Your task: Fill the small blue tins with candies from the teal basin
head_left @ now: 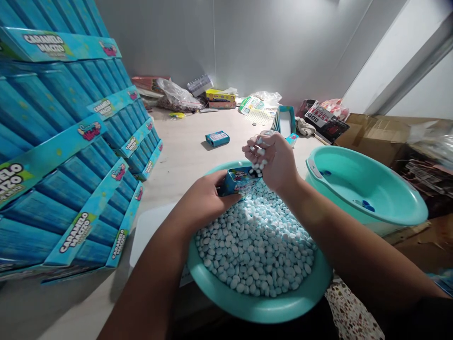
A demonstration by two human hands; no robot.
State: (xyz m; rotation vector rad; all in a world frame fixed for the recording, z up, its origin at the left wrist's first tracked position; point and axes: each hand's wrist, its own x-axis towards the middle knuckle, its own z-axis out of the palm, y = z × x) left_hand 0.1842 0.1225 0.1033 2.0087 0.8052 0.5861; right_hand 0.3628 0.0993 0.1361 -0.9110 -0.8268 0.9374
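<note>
A teal basin stands in front of me, heaped with pale blue and white candies. Above its far left part, my left hand is wrapped round a small blue candy box, which lies tilted with its open end to the right. My right hand is cupped at that end, fingers curled round several loose candies. Some of these candies sit at the box's mouth, between the hand and the box.
Stacked display trays of blue boxes rise at the left. Another small blue box lies on the table beyond the basin. A second teal basin holding small blue pieces stands right, beside cardboard boxes. Bags and packets line the back wall.
</note>
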